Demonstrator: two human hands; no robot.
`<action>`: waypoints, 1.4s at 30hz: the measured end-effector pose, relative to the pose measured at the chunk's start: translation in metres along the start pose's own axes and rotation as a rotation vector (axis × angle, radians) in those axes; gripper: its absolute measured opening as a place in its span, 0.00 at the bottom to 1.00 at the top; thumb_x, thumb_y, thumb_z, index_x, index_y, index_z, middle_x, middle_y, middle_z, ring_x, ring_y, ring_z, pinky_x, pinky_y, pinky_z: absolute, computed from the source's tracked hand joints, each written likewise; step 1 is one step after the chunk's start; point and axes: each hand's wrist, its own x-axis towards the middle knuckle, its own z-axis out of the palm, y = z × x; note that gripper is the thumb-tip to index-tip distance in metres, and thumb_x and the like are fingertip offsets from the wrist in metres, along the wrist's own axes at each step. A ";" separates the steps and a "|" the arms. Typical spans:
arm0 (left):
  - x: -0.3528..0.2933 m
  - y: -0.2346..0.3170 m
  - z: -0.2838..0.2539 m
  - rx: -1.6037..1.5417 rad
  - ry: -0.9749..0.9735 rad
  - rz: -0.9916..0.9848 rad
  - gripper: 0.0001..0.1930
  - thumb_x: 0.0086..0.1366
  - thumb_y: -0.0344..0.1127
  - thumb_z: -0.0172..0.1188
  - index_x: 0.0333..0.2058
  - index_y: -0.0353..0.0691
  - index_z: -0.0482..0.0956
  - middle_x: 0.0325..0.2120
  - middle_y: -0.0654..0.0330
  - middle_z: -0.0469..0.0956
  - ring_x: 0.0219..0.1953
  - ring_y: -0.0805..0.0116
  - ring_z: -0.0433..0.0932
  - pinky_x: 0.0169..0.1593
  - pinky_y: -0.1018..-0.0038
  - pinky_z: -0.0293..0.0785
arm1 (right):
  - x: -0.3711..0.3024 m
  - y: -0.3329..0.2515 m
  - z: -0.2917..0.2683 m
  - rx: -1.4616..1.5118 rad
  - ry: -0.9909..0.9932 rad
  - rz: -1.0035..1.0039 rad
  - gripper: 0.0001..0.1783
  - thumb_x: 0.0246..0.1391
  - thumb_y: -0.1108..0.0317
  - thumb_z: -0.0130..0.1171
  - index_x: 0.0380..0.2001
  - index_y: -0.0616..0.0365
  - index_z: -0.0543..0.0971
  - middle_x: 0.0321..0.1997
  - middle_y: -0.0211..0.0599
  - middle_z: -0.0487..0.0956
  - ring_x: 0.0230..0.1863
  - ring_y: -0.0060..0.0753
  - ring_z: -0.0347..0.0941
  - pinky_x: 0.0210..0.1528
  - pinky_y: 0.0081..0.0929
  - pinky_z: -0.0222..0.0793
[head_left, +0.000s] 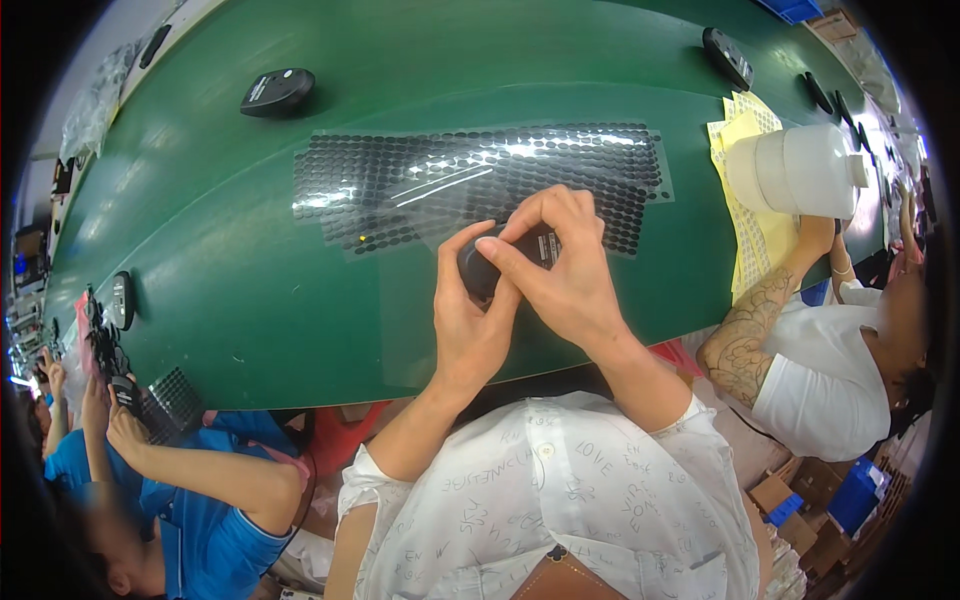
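Observation:
My left hand point(466, 318) grips a black computer mouse point(478, 272) turned underside up, just above the near edge of the green conveyor belt point(230, 270). My right hand point(556, 258) rests on top of the mouse, its fingertips pressing on the underside. Right behind my hands lie clear sheets covered with several small black oval pads point(480, 180).
Another black mouse point(277, 91) lies upside down at the back left, and more mice point(728, 55) sit along the far right. A white plastic bottle point(795, 170) and yellow sticker sheets point(752, 215) lie to the right. One person works at my left point(130, 430), another at my right point(815, 365).

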 end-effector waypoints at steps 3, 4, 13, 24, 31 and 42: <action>0.002 0.001 -0.002 0.006 -0.002 -0.012 0.22 0.67 0.26 0.61 0.57 0.33 0.66 0.45 0.54 0.75 0.45 0.71 0.78 0.46 0.77 0.78 | 0.002 0.003 0.001 0.040 -0.019 0.054 0.10 0.51 0.61 0.69 0.29 0.52 0.78 0.37 0.23 0.74 0.46 0.30 0.62 0.52 0.36 0.51; 0.002 0.000 -0.002 0.006 -0.005 -0.011 0.22 0.67 0.26 0.61 0.57 0.33 0.66 0.45 0.54 0.75 0.45 0.71 0.78 0.46 0.77 0.78 | 0.002 0.004 0.002 0.064 -0.015 0.078 0.11 0.51 0.61 0.69 0.29 0.53 0.78 0.36 0.23 0.74 0.46 0.30 0.62 0.52 0.35 0.52; 0.003 0.000 -0.003 -0.061 -0.012 -0.052 0.22 0.67 0.27 0.62 0.57 0.33 0.67 0.46 0.55 0.75 0.45 0.71 0.78 0.47 0.77 0.78 | 0.000 0.007 -0.001 0.152 -0.043 0.045 0.13 0.53 0.60 0.68 0.33 0.55 0.77 0.37 0.29 0.74 0.43 0.33 0.63 0.50 0.33 0.59; 0.000 0.016 -0.027 -0.200 -0.189 -0.139 0.26 0.61 0.23 0.66 0.57 0.35 0.68 0.47 0.55 0.75 0.49 0.70 0.77 0.49 0.77 0.78 | 0.008 0.013 -0.030 0.702 -0.109 0.306 0.06 0.59 0.72 0.62 0.38 0.60 0.81 0.43 0.32 0.80 0.45 0.21 0.73 0.47 0.21 0.69; -0.011 0.023 -0.035 -0.360 -0.302 -0.226 0.27 0.57 0.25 0.69 0.54 0.34 0.70 0.48 0.53 0.76 0.46 0.67 0.79 0.47 0.76 0.79 | 0.001 0.010 -0.044 0.714 -0.163 0.248 0.11 0.60 0.76 0.60 0.46 0.63 0.81 0.48 0.35 0.80 0.45 0.21 0.77 0.46 0.19 0.73; -0.018 0.039 -0.084 -0.627 0.228 -0.148 0.22 0.62 0.29 0.63 0.53 0.28 0.70 0.47 0.43 0.77 0.44 0.53 0.83 0.46 0.62 0.83 | -0.021 0.015 -0.034 0.563 0.074 0.042 0.12 0.60 0.82 0.57 0.47 0.66 0.80 0.44 0.31 0.75 0.42 0.18 0.75 0.43 0.15 0.72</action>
